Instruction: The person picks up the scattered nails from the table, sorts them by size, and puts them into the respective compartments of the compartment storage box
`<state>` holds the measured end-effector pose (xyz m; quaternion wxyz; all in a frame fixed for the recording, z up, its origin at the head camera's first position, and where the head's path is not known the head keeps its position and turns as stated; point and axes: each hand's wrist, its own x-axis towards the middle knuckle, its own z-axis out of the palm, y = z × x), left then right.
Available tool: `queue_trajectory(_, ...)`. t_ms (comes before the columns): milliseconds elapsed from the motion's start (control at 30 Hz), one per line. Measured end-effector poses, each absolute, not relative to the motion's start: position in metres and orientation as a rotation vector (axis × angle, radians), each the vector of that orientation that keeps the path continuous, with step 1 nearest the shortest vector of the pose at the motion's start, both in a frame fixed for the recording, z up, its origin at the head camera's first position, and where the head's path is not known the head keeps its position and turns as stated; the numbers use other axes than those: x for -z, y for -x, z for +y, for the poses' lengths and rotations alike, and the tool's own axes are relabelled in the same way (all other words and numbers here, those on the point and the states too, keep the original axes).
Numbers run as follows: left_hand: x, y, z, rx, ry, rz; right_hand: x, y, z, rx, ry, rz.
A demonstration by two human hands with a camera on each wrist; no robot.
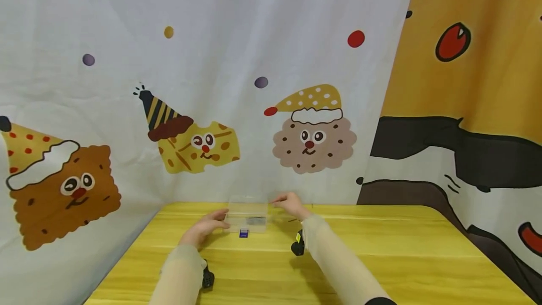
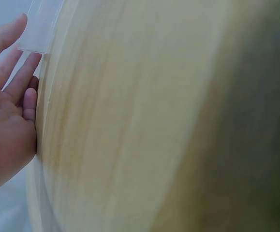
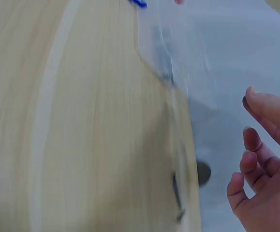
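A clear plastic box (image 1: 245,222) stands near the table's far edge, its see-through lid (image 1: 247,205) raised at the back. On its front sits a small blue latch (image 1: 243,233). My left hand (image 1: 208,226) is at the box's left side, thumb toward the front and fingers toward the back. In the left wrist view its fingers look nearly straight, with the tips right at the box's clear edge (image 2: 36,36). To the right of the lid is my right hand (image 1: 291,204), its fingers loosely bent and nothing visible between them. Something thin and dark (image 1: 255,218) shows inside the box.
A small dark thin piece (image 3: 177,191) lies on the wooden table (image 1: 360,258) near the far edge, right of the box. Close behind hangs a white curtain (image 1: 250,145) printed with cartoon biscuits. Each wrist carries a small black camera (image 1: 298,244).
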<state>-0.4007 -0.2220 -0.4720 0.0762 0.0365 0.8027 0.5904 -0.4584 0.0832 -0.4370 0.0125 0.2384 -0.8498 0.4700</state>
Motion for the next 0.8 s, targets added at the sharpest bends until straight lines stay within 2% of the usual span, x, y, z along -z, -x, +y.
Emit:
queue_trajectory(367, 0.473, 0.403, -0.227, -1.714, -0.133, 2.465, 0.449, 0.451, 0.135, -1.555, -0.568, -2.594)
queue_trajectory(800, 0.472, 0.4, -0.223, -1.706, -0.149, 2.464, 0.479, 0.445, 0.164, -1.545, -0.295, -2.546)
